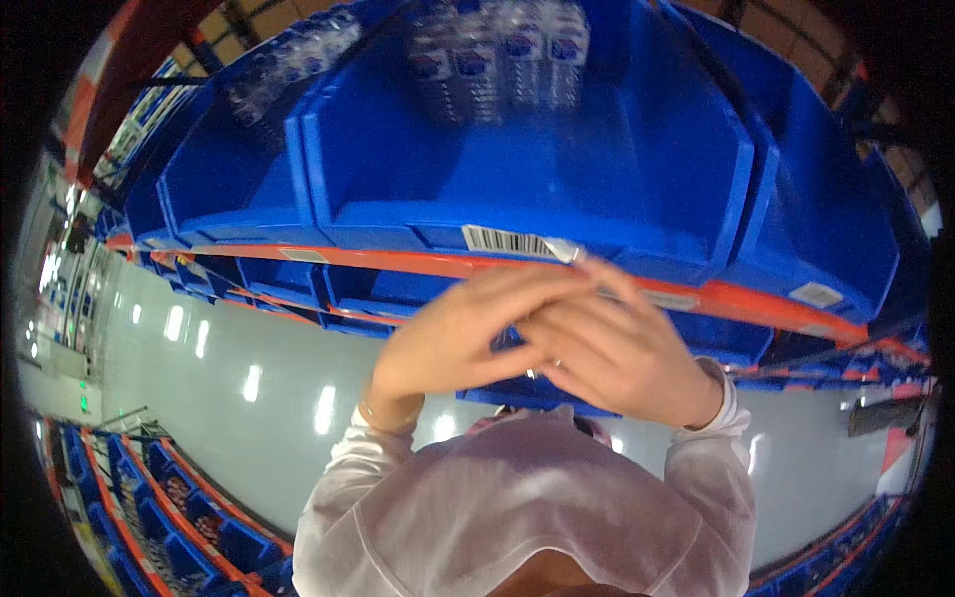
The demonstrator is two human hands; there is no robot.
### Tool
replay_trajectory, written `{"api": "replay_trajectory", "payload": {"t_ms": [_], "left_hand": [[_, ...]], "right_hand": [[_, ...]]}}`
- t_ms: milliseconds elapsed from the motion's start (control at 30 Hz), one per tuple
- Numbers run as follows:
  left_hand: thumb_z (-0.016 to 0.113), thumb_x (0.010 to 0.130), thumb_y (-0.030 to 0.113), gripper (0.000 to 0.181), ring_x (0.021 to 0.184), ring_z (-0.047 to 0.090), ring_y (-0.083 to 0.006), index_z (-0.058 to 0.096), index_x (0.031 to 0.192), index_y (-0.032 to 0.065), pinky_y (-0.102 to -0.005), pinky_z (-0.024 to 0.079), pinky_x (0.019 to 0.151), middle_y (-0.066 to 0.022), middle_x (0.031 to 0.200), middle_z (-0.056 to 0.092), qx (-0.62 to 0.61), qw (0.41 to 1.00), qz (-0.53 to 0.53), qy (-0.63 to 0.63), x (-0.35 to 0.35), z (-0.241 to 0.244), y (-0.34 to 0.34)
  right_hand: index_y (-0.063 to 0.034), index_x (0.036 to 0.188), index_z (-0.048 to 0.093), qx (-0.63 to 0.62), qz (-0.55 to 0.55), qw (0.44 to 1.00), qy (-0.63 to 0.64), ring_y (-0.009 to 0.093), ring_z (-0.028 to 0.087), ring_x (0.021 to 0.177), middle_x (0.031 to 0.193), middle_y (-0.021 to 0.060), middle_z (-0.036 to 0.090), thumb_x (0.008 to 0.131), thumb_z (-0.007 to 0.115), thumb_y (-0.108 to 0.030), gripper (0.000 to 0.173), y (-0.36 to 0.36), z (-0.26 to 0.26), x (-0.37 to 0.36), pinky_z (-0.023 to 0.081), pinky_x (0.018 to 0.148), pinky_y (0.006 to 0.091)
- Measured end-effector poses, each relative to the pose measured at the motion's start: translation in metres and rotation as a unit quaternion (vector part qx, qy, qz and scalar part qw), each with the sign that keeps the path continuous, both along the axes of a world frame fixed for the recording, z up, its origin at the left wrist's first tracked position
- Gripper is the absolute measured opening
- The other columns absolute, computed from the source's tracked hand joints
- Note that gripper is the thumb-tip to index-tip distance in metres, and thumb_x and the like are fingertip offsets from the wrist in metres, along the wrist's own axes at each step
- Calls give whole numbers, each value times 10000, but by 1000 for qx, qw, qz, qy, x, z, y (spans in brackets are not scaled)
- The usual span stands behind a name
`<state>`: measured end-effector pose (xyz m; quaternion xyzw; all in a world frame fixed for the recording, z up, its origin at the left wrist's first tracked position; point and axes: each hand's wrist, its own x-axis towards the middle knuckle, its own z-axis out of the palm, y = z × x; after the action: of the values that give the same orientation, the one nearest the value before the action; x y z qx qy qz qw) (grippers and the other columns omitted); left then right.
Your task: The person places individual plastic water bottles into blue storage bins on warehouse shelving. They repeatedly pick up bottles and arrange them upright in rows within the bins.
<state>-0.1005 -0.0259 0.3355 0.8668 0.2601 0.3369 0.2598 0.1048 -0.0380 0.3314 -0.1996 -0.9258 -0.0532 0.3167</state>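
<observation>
My left hand and my right hand meet in front of the orange shelf beam, their fingers overlapping. A small whitish piece, blurred, shows at the fingertips, over the end of a barcode label on the front lip of a blue plastic bin. Whether it is loose or part of the label, and which hand touches it, I cannot tell. Clear plastic bottles with labels stand at the back of this bin. A ring is on a finger of my right hand.
More blue bins flank it, the left one holding clear bottles, the right one bearing a label. Lower bins lie under the beam. Behind me, over the grey floor, stands another rack of bins.
</observation>
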Motion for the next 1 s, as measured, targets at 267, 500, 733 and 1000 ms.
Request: {"api": "replay_trajectory", "payload": {"t_ms": [267, 500, 733, 1000], "left_hand": [[596, 873, 153, 387, 1095, 560, -398, 529, 1213, -19, -406, 448, 947, -243, 1182, 568, 232, 867, 437, -68, -19, 46, 143], [637, 846, 212, 494, 1069, 557, -432, 487, 1233, -57, -452, 462, 923, -275, 1209, 530, 100, 868, 484, 45, -16, 1, 165], [687, 791, 253, 493, 969, 601, -428, 481, 1134, -36, -497, 503, 822, -242, 1078, 568, 151, 820, 541, 112, -25, -21, 178], [802, 695, 238, 736, 1050, 575, -379, 436, 1271, -36, -441, 466, 867, -219, 1159, 564, 321, 816, 454, -159, -27, 9, 162]], "right_hand": [[4, 1118, 556, 146, -230, 955, 119, 379, 615, 960, 1068, 203, 595, 776, 564, -56, 347, 200, 75, -88, 505, 821, 483], [-178, 1510, 132, -18, -281, 956, 82, 479, 271, 1350, 1544, 120, 201, 896, 566, -299, 761, 313, 36, -130, 277, 1075, 605], [-155, 1409, 318, -69, -227, 958, 161, 427, 477, 1227, 1445, 189, 376, 914, 580, -247, 568, 349, 33, -143, 457, 961, 532], [-7, 1079, 619, -19, -109, 973, 204, 368, 624, 980, 1032, 244, 645, 732, 715, -167, 393, 214, 139, -122, 491, 852, 412]]}}
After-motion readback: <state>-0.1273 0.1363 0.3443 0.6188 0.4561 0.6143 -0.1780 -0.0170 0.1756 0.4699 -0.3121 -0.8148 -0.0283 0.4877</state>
